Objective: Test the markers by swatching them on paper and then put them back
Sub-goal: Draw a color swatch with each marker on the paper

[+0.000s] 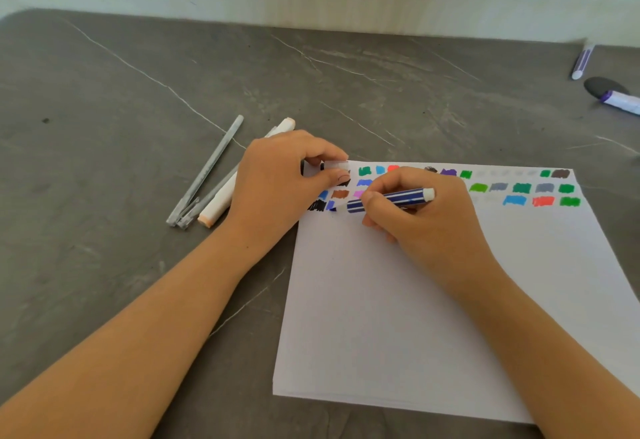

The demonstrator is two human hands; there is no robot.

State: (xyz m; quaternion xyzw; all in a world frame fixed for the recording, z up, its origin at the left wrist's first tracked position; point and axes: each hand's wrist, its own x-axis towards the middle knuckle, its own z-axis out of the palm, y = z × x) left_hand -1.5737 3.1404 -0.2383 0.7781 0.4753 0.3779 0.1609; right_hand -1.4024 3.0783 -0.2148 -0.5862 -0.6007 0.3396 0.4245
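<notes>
Centrally, as I view it over the head camera, the right hand [415, 220] grips a blue striped marker [391, 199]. Its fingers [372, 198] are curled tight round the barrel, with the white end cap pointing right. The marker's tip points left and meets the paper [415, 317] at a small blue mark in the lowest row of swatches [519, 189] (contact is partly blurred). The barrel lies nearly level across the knuckles, and the tip sticks out just past the fingers.

The left hand [273, 182] rests on the paper's upper left corner. Its thumb and forefinger are closed in a pinch on a small white cap [337, 166], and the other fingers are curled under. The cap sits just above the marker tip, apart from it.

Left of that hand, on the grey table [138, 92], lie two grey pens [207, 172] and a peach-capped marker [221, 199], touching one another. Two purple markers [583, 61] and a dark oval object [604, 85] lie well apart at far right.
</notes>
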